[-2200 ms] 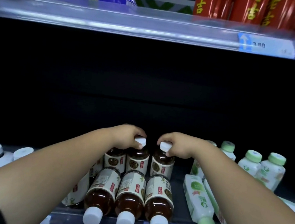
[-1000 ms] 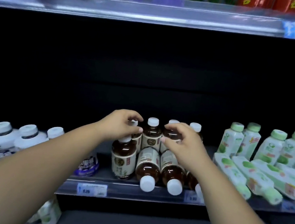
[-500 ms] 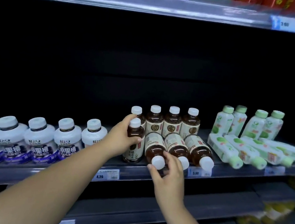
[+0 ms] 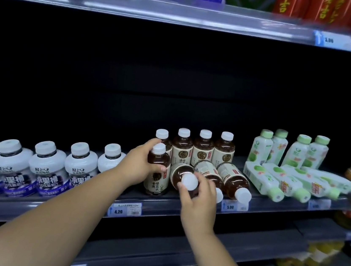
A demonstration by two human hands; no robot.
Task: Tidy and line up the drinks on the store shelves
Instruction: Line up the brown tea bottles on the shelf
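Brown tea bottles with white caps fill the middle of the shelf (image 4: pixel 183 209). Several stand upright in a back row (image 4: pixel 203 149). My left hand (image 4: pixel 141 166) grips an upright brown bottle (image 4: pixel 157 181) at the shelf front. My right hand (image 4: pixel 199 204) holds the cap end of a lying brown bottle (image 4: pixel 184 173), lifted and pointing at me. Two more brown bottles (image 4: pixel 233 183) lie on their sides to its right, caps toward the shelf edge.
White-and-purple squat bottles (image 4: pixel 46 170) stand in a row on the left. Green-capped white bottles (image 4: pixel 274 184) stand and lie on the right. A price rail with tags (image 4: pixel 125 209) runs along the shelf edge. More shelves sit above and below.
The camera has pulled back from the shelf. My left hand set one brown bottle upright at the front. My right hand moved from the back row to the cap of a lying bottle and tipped it up.
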